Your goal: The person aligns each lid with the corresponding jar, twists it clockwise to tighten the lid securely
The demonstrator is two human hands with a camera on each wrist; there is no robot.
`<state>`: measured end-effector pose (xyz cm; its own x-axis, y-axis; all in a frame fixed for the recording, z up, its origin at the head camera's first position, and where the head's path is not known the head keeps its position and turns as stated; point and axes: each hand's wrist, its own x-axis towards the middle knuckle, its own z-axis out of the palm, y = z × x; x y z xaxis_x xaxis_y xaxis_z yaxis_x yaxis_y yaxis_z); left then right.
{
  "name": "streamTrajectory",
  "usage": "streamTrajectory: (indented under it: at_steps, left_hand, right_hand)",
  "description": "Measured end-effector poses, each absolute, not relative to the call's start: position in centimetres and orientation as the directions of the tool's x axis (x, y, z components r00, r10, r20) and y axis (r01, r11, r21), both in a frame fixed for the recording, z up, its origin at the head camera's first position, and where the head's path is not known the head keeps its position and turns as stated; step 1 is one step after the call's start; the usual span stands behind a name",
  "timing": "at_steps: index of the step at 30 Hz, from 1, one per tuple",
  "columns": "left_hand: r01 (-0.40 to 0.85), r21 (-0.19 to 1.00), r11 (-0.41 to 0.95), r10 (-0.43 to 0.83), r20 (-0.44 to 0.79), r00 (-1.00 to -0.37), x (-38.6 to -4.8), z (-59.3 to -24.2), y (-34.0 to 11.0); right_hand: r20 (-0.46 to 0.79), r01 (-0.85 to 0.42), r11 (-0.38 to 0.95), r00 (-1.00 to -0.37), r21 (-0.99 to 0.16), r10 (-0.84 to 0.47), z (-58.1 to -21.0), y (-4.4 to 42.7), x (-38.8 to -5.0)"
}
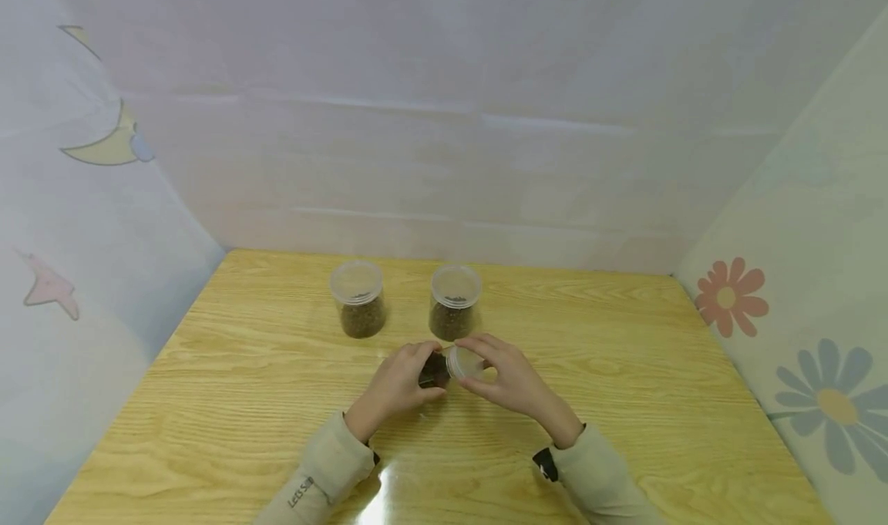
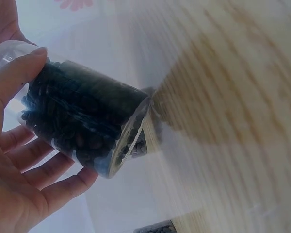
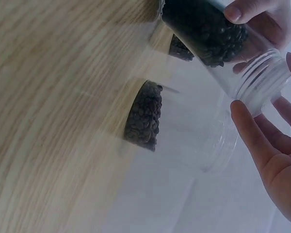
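Note:
A clear jar of dark beans (image 2: 82, 111) is tilted on its side between both hands, just above the table. My left hand (image 1: 398, 378) grips its body, thumb on one side and fingers around the other. The right hand (image 1: 509, 377) holds the transparent lid (image 3: 270, 86) at the jar's mouth, fingertips spread around the rim. Whether the lid is fully seated cannot be told. Beans (image 3: 203, 34) lie along the lower part of the jar. Just beyond the hands stands another lidded jar (image 1: 454, 317), upright, with dark beans at its bottom.
To the left stands a second upright lidded jar (image 1: 361, 317) with beans in its lower half. Both stand toward the back of the wooden table (image 1: 624, 371). Pale printed cloth (image 1: 444, 178) encloses the table's back and sides.

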<state>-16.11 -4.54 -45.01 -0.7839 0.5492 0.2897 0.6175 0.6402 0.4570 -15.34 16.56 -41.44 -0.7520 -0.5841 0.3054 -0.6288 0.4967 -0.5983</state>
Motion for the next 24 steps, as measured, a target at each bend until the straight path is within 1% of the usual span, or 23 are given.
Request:
streamTrajectory:
  at_steps: [9,16,24]
  left_hand:
    - [0.621,0.451,0.641,0.536,0.316,-0.783,-15.92,-45.27,-4.53]
    - [0.611,0.424,0.669,0.518,0.324,-0.792,-15.57,-45.28,-4.32]
    - [0.618,0.428,0.66,0.515,0.341,-0.786,-15.48,-45.41,-4.22]
  right_hand:
    - [0.277,-0.594,0.511,-0.777,-0.621,-0.566,-41.5,16.36,-15.23]
    - [0.211,-0.513,0.551,-0.828,-0.658,-0.519,-41.31,16.19,-15.06]
    - [0.196,-0.456,0.614,-0.874,-0.644,-0.444,-41.12,15.77,-14.85]
